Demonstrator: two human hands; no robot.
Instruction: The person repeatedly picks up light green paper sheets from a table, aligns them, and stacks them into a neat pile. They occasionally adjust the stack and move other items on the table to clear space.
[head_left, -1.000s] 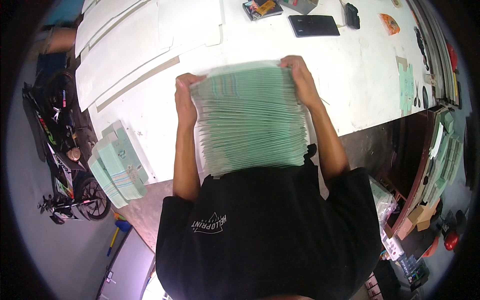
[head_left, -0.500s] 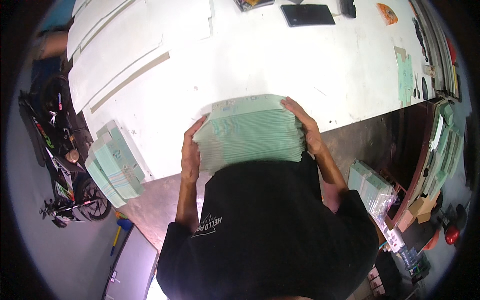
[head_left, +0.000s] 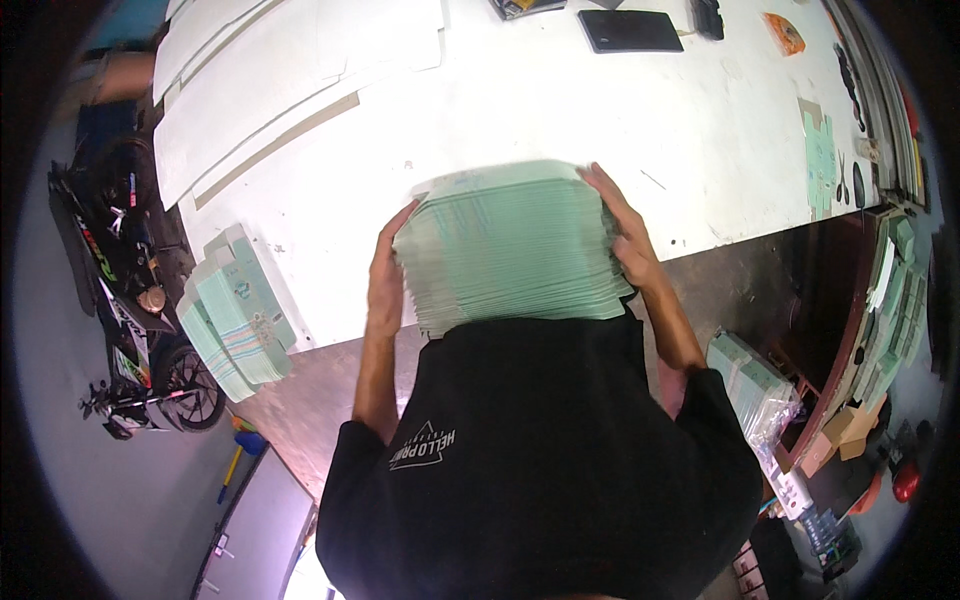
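left hand [head_left: 387,272] and right hand [head_left: 627,232] press the green card stack [head_left: 515,250] between them, probably heavy and slide-prone, best gripped at both ends.

2 bare forearms [head_left: 375,375] angled forward, apart. Bare left hand [head_left: 385,275] and bare right hand [head_left: 630,230] by near edge of flat white surface [head_left: 540,110]: palms inward, fingers forward, slightly curved.
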